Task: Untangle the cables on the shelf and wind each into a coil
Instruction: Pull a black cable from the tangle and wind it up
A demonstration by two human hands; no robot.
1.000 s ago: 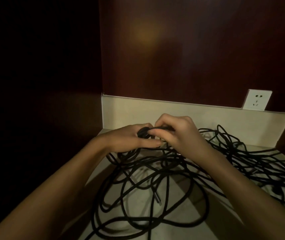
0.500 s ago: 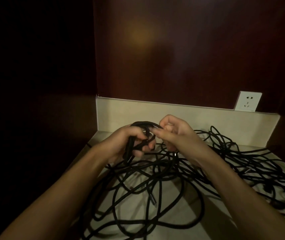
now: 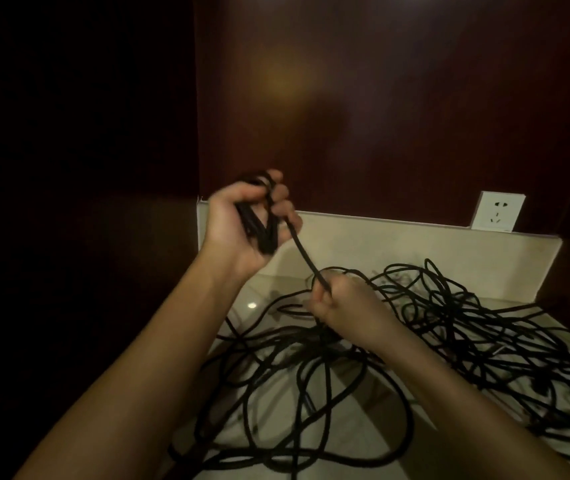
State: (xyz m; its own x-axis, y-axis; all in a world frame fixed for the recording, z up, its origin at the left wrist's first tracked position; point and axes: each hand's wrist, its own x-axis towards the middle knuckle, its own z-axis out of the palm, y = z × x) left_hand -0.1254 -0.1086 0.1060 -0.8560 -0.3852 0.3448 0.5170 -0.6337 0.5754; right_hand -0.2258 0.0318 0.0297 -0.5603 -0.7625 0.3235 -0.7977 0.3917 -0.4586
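**One Head-Worn View, Looking Forward and Down**

A single wide-angle camera sat on the person's head and faced forward and downward into a dark wooden alcove. It looked down along both bare forearms, which entered from the bottom edge and reached away from the lens. The pale glossy shelf surface (image 3: pixel 311 441) lay close below, filling the lower right, with its far cream upstand across the middle. The white wall socket plate (image 3: pixel 498 211) stood at the far right. No second view was given, so nothing was shared.
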